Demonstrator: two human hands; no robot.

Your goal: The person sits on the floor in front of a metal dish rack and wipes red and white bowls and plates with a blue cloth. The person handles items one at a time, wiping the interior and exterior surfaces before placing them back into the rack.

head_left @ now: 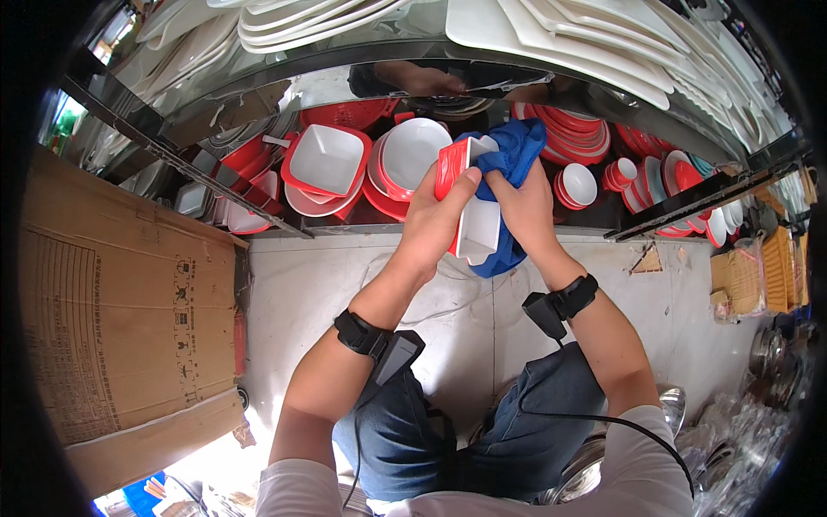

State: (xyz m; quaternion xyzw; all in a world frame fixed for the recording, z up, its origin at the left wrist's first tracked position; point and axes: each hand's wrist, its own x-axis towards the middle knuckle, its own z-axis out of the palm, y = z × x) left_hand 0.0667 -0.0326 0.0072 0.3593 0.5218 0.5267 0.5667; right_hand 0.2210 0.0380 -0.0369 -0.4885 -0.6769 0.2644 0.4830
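Observation:
In front of the low shelf, my left hand (428,222) grips a dish (479,229), red outside and white inside, with straight sides and corners. The dish is tilted, and the hands and cloth hide part of it, so its full shape cannot be made out. A blue cloth (520,148) is bunched in my right hand (527,209), which presses it against the dish. Some of the cloth hangs below the dish. Behind my left hand, a round red-and-white bowl (415,153) and a square red-and-white bowl (326,160) rest on the shelf.
Stacked red plates (568,133) and small bowls (578,185) stand at the shelf's right. White plates (551,47) pile up on the glass shelf above. A large cardboard box (129,319) is on the left. Plastic-wrapped metalware (732,431) lies at lower right, and a black cable (620,420) trails from my right wrist.

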